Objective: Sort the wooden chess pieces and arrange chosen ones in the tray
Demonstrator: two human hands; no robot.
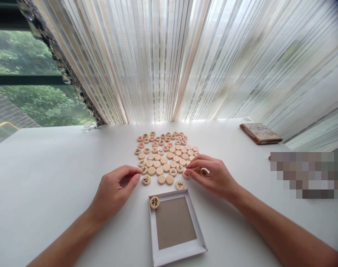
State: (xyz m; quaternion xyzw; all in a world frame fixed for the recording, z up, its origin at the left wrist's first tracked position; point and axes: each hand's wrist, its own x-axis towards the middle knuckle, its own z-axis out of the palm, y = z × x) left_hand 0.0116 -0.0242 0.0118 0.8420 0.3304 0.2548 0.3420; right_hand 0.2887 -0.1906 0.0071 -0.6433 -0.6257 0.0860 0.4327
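Note:
Many round wooden Chinese chess pieces (159, 171) lie in a loose group, some with blank faces up, others showing red or black characters. My left hand (113, 191) is at the group's left edge. Its thumb and forefinger are pinched together at a black-marked piece (144, 170). On the other side my right hand (213, 176) has thumb and forefinger closed at the edge of a red-marked piece (186, 174). Another black-marked piece (204, 172) shows partly beneath that hand. Nearest me is a shallow white box tray (180, 256) with a large black-marked piece (154, 202) at its far left corner.
A flat brown box (260, 133) lies at the table's far right. In front of it is a pixelated patch (308, 174) whose content is hidden. String curtains (163, 66) hang behind the white table (60, 167), and a window (26, 66) is at the left.

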